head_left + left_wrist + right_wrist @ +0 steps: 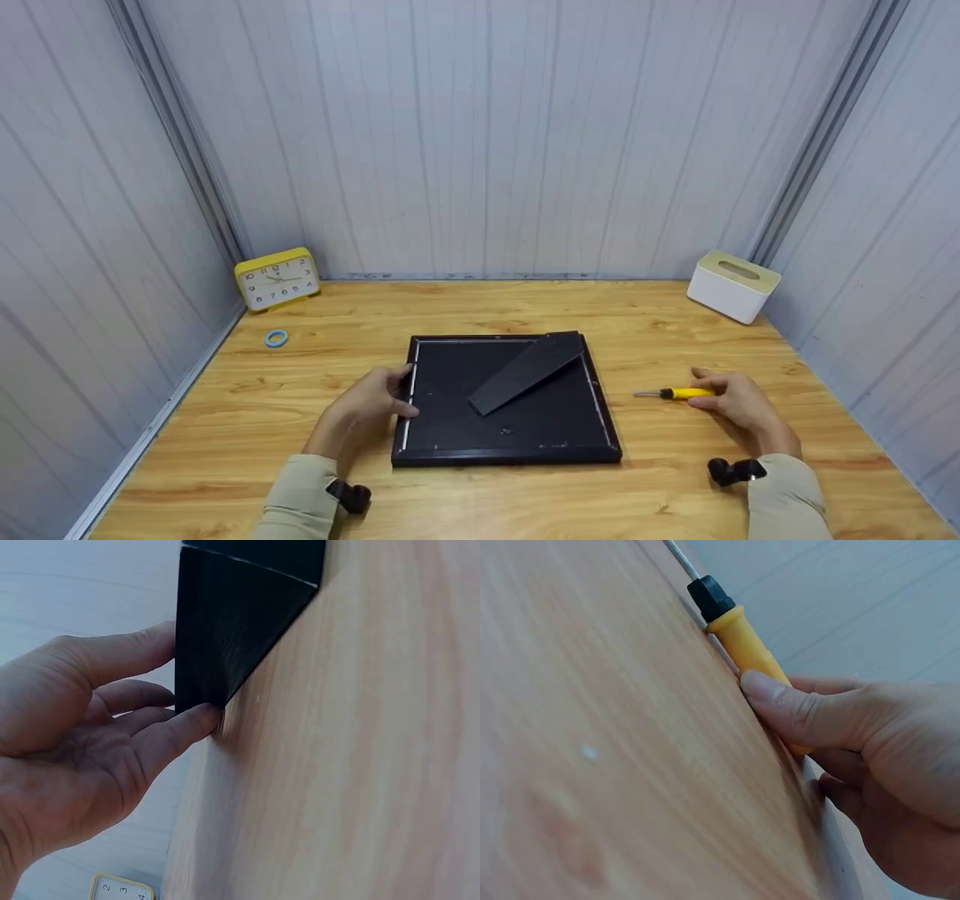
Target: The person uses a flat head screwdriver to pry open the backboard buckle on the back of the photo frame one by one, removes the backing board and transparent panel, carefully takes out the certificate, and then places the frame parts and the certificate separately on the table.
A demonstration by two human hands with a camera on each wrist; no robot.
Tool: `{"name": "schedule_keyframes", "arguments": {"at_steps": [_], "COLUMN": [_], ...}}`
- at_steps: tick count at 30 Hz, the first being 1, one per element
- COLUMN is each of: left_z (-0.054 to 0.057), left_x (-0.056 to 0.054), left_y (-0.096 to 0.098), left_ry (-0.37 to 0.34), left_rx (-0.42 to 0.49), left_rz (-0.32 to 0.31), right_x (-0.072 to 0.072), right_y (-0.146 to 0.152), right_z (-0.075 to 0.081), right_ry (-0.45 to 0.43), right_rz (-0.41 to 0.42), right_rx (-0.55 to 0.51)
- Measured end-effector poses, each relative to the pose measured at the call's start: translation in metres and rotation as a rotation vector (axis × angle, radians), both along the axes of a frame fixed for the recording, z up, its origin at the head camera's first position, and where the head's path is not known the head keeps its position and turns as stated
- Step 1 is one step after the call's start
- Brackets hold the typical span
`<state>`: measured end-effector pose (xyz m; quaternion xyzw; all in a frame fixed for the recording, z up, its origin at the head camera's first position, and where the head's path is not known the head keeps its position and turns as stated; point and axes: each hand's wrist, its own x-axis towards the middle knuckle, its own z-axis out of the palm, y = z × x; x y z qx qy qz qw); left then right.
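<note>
A black picture frame (456, 379) lies back side up on the table, its stand leg (529, 371) slanting across the backing. My left hand (369, 399) holds the frame's left edge, thumb over the top and fingers along the side. In the left wrist view, that hand (97, 705) has its fingertips right at the black edge (225, 622). Off to the right, my right hand (741, 403) pinches the yellow handle of a screwdriver (686, 393) whose metal shaft points left toward the frame. The right wrist view shows the thumb (769, 690) pressed on the handle, close over the wood.
A yellow alarm clock (277, 279) stands at the back left, with a small blue ring (276, 338) in front of it. At the back right sits a white tissue box (729, 289) with a wooden lid. Panel walls enclose the wooden table (510, 307) at the back and sides.
</note>
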<state>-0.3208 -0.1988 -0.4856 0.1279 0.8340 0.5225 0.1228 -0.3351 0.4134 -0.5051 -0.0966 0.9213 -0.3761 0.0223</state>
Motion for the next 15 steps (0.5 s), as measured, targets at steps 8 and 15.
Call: {"name": "schedule_keyframes", "arguments": {"at_steps": [8,15], "left_z": [-0.0012,-0.0010], "left_x": [0.0010,0.0017], "left_y": [0.0010,-0.0009], "left_ry": [-0.006,-0.016], "left_rx": [-0.012,0.014], "left_rz": [0.022,0.030], "right_x": [0.0050,0.0050], "right_y": [0.0050,0.0025], "right_z": [-0.0059,-0.0036], "right_ry": [-0.130,-0.108], "right_rz": [-0.178,-0.092], "right_rx": [-0.615,-0.898]}}
